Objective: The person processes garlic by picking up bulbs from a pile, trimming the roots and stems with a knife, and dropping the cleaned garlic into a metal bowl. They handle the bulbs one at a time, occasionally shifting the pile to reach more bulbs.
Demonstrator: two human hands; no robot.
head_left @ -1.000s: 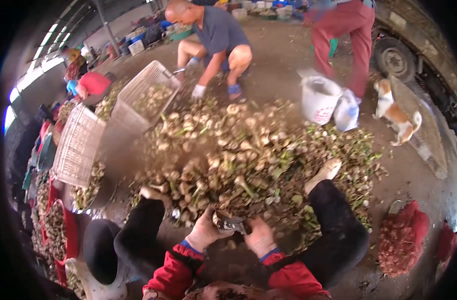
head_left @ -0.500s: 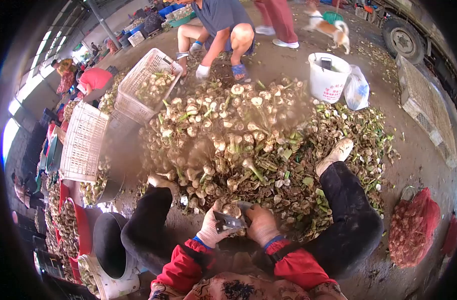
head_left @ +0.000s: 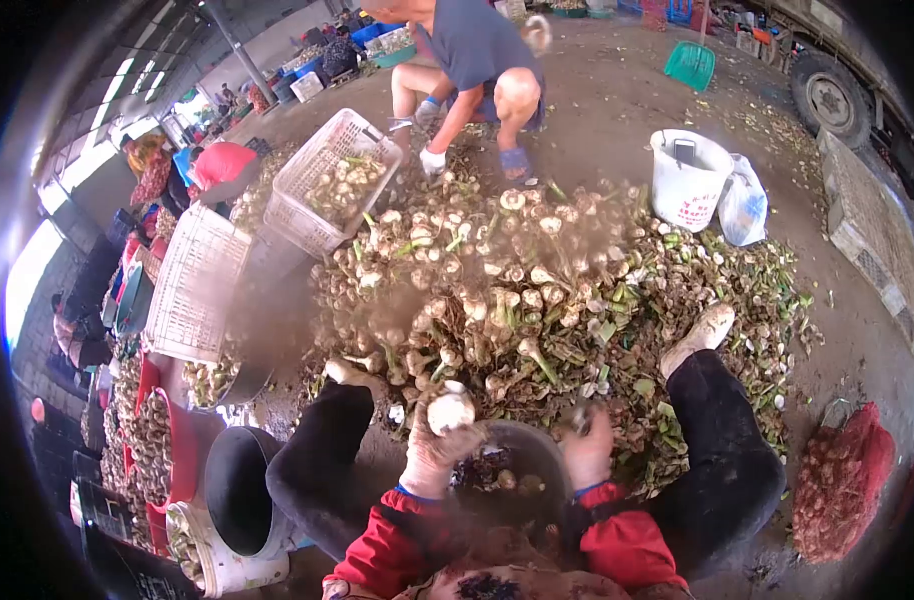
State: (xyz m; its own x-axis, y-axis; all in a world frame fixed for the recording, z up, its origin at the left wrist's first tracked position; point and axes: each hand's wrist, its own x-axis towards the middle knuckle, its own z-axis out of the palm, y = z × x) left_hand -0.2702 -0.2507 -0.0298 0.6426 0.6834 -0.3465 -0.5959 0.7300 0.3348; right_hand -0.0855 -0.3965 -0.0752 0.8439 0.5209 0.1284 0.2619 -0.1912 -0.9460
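My left hand (head_left: pixel 432 455), in a pale glove, grips a trimmed garlic bulb (head_left: pixel 451 412), its pale round side facing up. My right hand (head_left: pixel 589 450) is closed on a small dark metal knife (head_left: pixel 581 417), mostly hidden by the fingers and blurred. Between my hands and legs stands a dark bucket (head_left: pixel 537 440) with a few bulbs and dark scraps inside. Just beyond lies a large heap of garlic (head_left: pixel 497 270) with stems and roots on. Cut stems and leaves (head_left: pixel 637 400) lie to its right, by my foot.
A person (head_left: pixel 487 60) crouches behind the heap beside a white crate (head_left: pixel 312 175); another crate (head_left: pixel 192 285) leans at left. A white bucket (head_left: pixel 689 180) and plastic bag (head_left: pixel 743 205) stand back right. A red net sack (head_left: pixel 842 490) lies right, a black bucket (head_left: pixel 239 490) left.
My hands have moved apart; the blade has left the bulb and gone right with my right hand. The bucket between my legs now shows. The view has shifted, and the dog has left it.
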